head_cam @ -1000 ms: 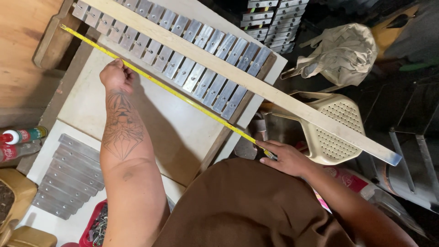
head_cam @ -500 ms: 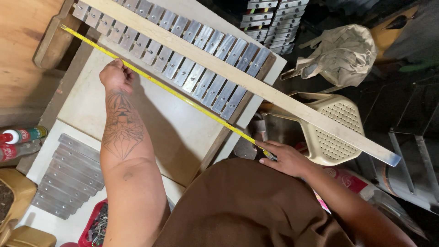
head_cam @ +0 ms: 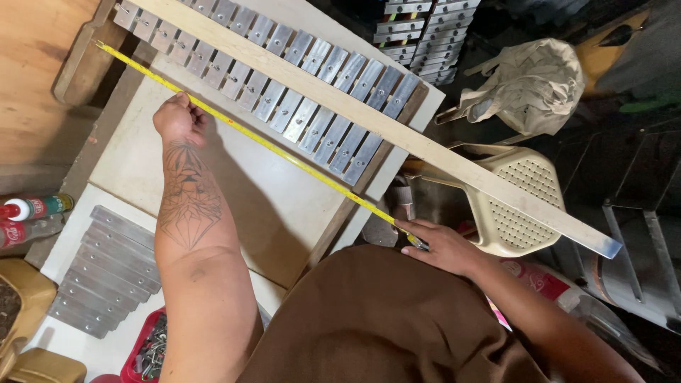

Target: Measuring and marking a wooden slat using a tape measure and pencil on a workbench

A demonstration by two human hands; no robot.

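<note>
A yellow steel measuring tape (head_cam: 269, 145) is stretched taut and slantwise across the pale wooden worktop (head_cam: 234, 213), just beside a row of flat grey metal bars (head_cam: 284, 78) fixed under a long pale wooden strip (head_cam: 397, 135). The left hand (head_cam: 181, 119), grip closed, pins the tape down toward the worktop's far edge, so the blade lies flat. The right hand (head_cam: 443, 245), grip clamped on the tape's case end, pulls beyond the near edge to keep it straight. A second set of loose grey bars (head_cam: 99, 273) lies at the near-left corner.
</note>
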